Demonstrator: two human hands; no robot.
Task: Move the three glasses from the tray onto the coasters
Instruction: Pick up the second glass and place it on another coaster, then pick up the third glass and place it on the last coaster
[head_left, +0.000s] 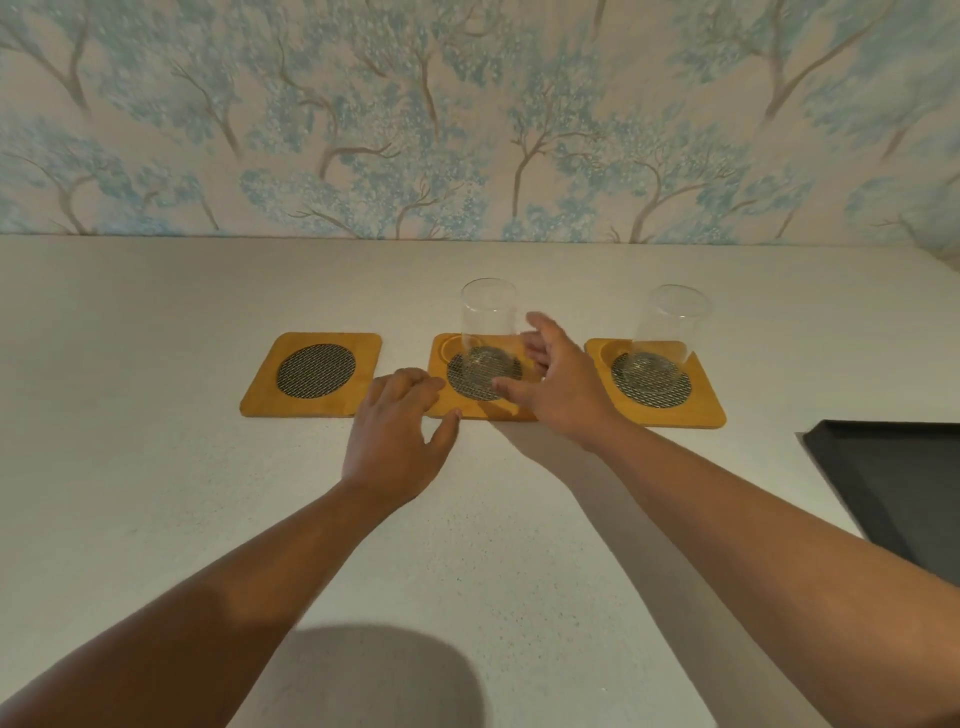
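Three yellow wooden coasters with round mesh centres lie in a row on the white counter. The left coaster (311, 375) is bare. A clear glass (489, 332) stands upright on the middle coaster (441, 402), and a second clear glass (670, 332) stands on the right coaster (706, 402). My right hand (558, 384) is open just right of the middle glass, fingers spread, close to it but not gripping. My left hand (397, 431) rests flat with its fingertips on the middle coaster's front left corner. A corner of the black tray (893, 483) shows at the right edge; no glass is visible on it.
The counter runs back to a wall papered with blue trees (467, 114). A round shadow falls on the counter near the front edge between my forearms.
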